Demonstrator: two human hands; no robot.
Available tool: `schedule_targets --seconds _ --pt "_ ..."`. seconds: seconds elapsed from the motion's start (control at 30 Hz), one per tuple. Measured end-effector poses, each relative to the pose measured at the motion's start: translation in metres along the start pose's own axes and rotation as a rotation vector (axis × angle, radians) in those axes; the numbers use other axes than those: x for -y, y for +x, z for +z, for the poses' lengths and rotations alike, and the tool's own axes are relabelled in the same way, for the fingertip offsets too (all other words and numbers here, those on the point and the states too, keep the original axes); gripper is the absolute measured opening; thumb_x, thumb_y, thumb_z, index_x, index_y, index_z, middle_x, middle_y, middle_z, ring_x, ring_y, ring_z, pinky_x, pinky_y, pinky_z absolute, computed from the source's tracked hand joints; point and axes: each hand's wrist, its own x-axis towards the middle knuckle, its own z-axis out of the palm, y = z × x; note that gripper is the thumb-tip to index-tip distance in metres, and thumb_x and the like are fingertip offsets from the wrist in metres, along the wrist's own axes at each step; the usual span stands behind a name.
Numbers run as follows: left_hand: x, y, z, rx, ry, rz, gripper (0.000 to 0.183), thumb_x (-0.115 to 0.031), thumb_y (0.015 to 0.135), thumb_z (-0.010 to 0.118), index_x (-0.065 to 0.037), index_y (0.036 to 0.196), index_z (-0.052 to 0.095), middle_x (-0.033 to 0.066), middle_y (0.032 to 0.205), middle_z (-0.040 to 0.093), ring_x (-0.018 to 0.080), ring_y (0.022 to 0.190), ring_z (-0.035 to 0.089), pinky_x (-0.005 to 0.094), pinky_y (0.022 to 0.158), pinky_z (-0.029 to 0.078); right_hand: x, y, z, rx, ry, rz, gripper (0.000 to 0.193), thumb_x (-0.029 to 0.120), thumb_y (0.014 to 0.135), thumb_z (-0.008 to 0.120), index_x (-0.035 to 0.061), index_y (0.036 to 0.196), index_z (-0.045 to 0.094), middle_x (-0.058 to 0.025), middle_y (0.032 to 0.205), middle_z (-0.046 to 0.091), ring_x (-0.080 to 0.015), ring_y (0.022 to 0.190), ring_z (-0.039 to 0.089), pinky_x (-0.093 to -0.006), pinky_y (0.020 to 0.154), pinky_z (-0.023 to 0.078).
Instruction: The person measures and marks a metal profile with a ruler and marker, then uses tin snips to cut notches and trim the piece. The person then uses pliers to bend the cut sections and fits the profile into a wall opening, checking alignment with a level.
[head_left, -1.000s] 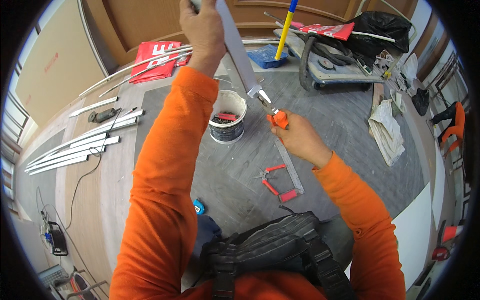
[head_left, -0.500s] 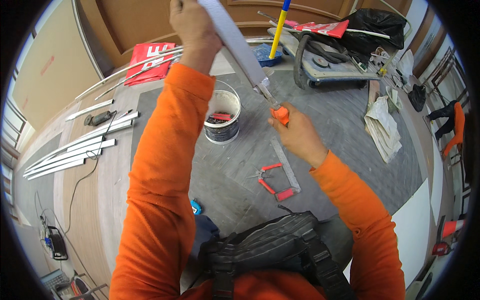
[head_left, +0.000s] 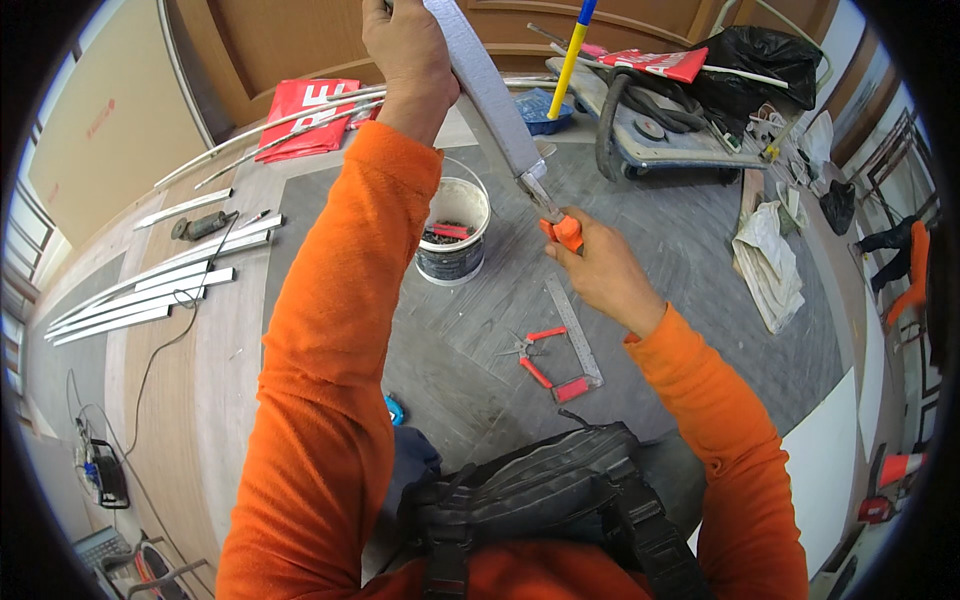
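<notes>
Bar (head_left: 489, 88), long, straight, pale grey

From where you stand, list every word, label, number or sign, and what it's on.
Wording not copied, only placed:
Left red sheet: large white letters, partly covered.
Right red sheet, on the platform trolley: white letters.
Beige board: red mark, too blurred to read.
Bucket: label too small to read.
Try square: markings too small.

L grip (head_left: 412, 62) holds lt-gry bar (head_left: 490, 98), R grip (head_left: 603, 265) w/ pliers (head_left: 566, 232) at btm end.
</notes>
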Motion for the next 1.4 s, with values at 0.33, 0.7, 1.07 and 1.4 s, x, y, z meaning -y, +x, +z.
schedule_targets --seconds 0.33,0.7,1.07,1.4 --pt "-0.009 -0.003 0.008 0.015 0.022 0.065 0.028 -0.035 0.104 0.063 -0.009 0.113 0.064 -0.0022 0.084 0.056 0.0098 0.073 0.051 0.0282 0.063 0.042 -0.011 0.004 0.004 -0.021 0.045 0.001 0.045 0.016 0.096 0.07 -0.0068 0.132 0.059 -0.0278 0.123 0.067 -0.0419 0.114 0.066 -0.0456 0.098 0.051" --pt "-0.009 -0.008 0.011 0.068 -0.002 0.098 0.026 -0.033 0.104 0.064 -0.008 0.112 0.064 -0.0021 0.084 0.056 0.0095 0.074 0.051 0.0271 0.065 0.042 -0.008 0.004 0.004 -0.042 0.0 -0.001 0.04 0.018 0.097 0.07 -0.0045 0.127 0.058 -0.0284 0.11 0.07 -0.0452 0.105 0.067 -0.0486 0.09 0.052" --pt "-0.002 -0.073 0.05 0.449 0.145 0.583 0.034 -0.014 0.097 0.073 -0.001 0.123 0.057 0.0047 0.1 0.062 0.0121 0.083 0.059 0.0279 0.071 0.05 -0.019 0.023 0.007 0.023 -0.121 0.054 0.033 0.021 0.098 0.068 -0.0032 0.117 0.057 -0.0301 0.101 0.07 -0.0499 0.1 0.066 -0.055 0.085 0.052" --pt "0.018 -0.114 0.045 0.641 0.428 0.849 0.065 -0.033 0.073 0.092 -0.01 0.126 0.063 0.0107 0.105 0.072 0.0269 0.089 0.073 0.0365 0.076 0.06 -0.034 0.028 0.01 0.041 -0.177 0.045 0.034 0.021 0.096 0.068 -0.0031 0.116 0.058 -0.0299 0.104 0.07 -0.0495 0.103 0.065 -0.0567 0.087 0.05"
